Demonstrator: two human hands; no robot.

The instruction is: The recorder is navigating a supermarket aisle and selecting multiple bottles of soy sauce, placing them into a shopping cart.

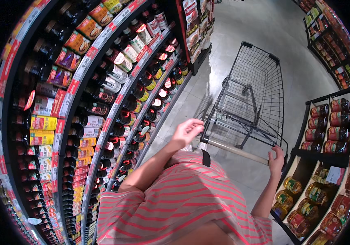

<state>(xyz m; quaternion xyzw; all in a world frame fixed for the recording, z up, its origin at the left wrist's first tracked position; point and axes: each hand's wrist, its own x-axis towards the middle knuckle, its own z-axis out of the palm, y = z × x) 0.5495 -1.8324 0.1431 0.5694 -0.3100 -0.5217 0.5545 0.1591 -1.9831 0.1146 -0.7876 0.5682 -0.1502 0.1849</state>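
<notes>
A wire shopping cart (256, 79) stands on the floor in front of me, its pale handle bar (237, 150) towards my body. My left hand (189, 132) hovers just left of the handle's left end, fingers loosely bent and apart, holding nothing. At the handle's right end is my right hand (276, 160), its thumb and fingers apart with nothing between them. Whether its palm touches the bar cannot be told. Left of me, long shelves carry rows of dark sauce bottles (138, 92), many with bright labels.
Red and white price strips (70, 82) run along the shelf edges. Hanging packets (193, 30) mark the shelf's far end. To the right, a display rack (294, 153) holds red-labelled jars (339, 122) and bottles of yellow oil (316, 193). Grey tiled floor (239, 24) stretches ahead.
</notes>
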